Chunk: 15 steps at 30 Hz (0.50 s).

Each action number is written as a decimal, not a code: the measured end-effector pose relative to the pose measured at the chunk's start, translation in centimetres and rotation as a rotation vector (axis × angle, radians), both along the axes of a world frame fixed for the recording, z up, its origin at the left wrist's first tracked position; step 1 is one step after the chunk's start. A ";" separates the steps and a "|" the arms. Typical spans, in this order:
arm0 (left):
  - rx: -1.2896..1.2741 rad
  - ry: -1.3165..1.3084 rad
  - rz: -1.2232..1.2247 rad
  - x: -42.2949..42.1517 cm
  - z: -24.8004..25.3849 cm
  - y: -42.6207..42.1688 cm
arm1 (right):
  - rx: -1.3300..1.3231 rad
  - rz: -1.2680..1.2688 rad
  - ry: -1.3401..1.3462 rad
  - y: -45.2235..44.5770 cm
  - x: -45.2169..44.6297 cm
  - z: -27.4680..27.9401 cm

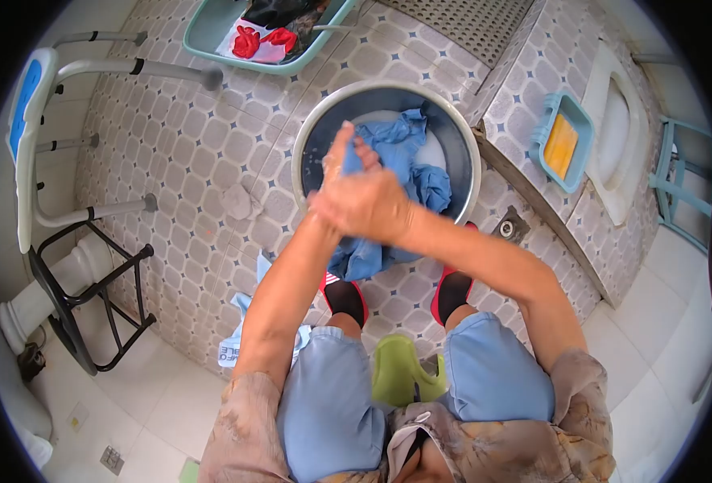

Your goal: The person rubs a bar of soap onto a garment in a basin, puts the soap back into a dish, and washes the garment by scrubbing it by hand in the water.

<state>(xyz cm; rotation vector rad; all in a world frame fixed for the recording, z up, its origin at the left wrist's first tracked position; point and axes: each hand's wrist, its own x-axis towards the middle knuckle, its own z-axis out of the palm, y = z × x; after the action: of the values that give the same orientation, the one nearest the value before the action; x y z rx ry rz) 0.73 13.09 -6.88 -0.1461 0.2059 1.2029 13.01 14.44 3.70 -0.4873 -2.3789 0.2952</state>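
Note:
A blue garment (396, 145) lies bunched and wet in a metal basin (467, 137), with whitish water around it. My left hand (344, 157) is closed on a fold of the blue cloth, which shows between thumb and fingers. Crossing over it, my right hand (368, 205) is closed too, pressed on the same cloth and slightly blurred. More of the garment hangs beneath the hands, over the basin's near rim. The right fingertips are hidden.
A green tub (291, 66) with red, white and dark items stands beyond the basin. A blue tray (585, 121) holding something yellow sits on the raised step beside a squat toilet (616, 129). A white-and-blue chair (38, 153) and a black stool frame (70, 302) are at left.

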 end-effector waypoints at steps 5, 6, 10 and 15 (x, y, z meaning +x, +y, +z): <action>-0.666 0.592 -0.026 5.2 8.2 1.3 | -0.293 -0.337 -0.280 5.9 1.0 -3.7; -0.722 0.703 -0.002 5.4 10.5 1.6 | -0.408 -0.447 -0.334 6.3 1.1 -3.2; 0.288 -0.277 -0.172 -0.1 -8.9 -0.3 | -0.155 -0.086 -0.199 -0.4 0.3 1.2; -0.376 1.282 0.068 4.4 6.7 -0.7 | -0.255 -0.194 -0.167 4.7 1.3 -4.2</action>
<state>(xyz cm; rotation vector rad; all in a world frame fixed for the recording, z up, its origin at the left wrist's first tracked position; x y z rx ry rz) 5.16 12.36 -0.18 0.3213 1.5534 1.1631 14.28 19.12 -0.47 -0.8875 -2.4422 0.4889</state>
